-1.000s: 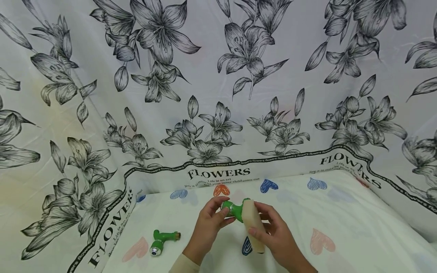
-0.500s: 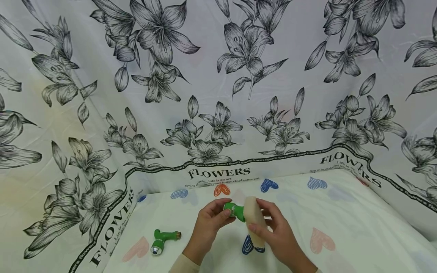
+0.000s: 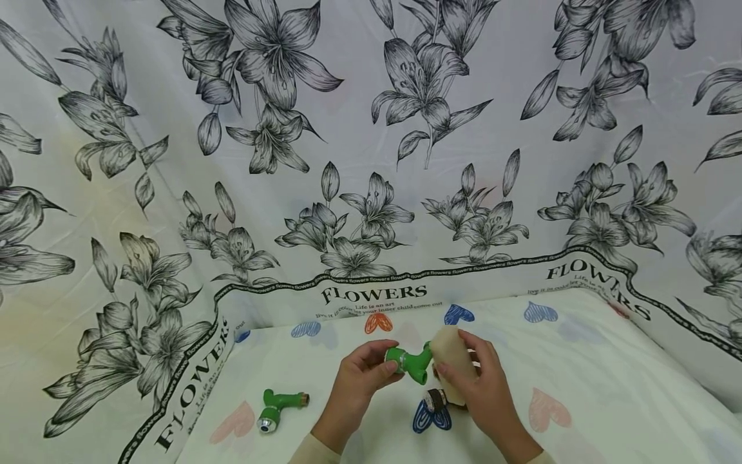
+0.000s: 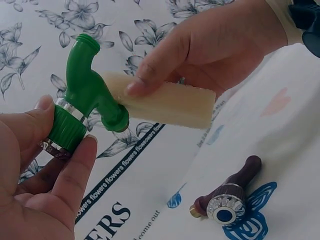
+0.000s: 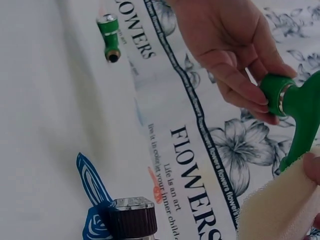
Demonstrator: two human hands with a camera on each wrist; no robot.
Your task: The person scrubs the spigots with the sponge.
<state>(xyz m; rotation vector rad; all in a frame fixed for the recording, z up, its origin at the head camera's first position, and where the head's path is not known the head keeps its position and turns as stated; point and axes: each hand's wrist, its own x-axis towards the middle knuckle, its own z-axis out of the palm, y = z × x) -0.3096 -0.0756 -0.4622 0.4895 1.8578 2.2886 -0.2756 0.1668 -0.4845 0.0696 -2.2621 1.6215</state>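
Now sponge (image 3: 454, 356) shifted R; brn tap (image 4: 229, 192) visible.

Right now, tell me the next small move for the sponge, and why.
Probably draw the sponge lightly along the green tap. The right hand holds the sponge right by one end of the tap, though contact is hard to confirm, and the left hand grips the tap by its knob, leaving its body exposed.

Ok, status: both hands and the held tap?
Left hand gripping a green tap. Right hand holding the pale sponge close to it. On the sheet, clear of both hands: dark tap, second green tap.
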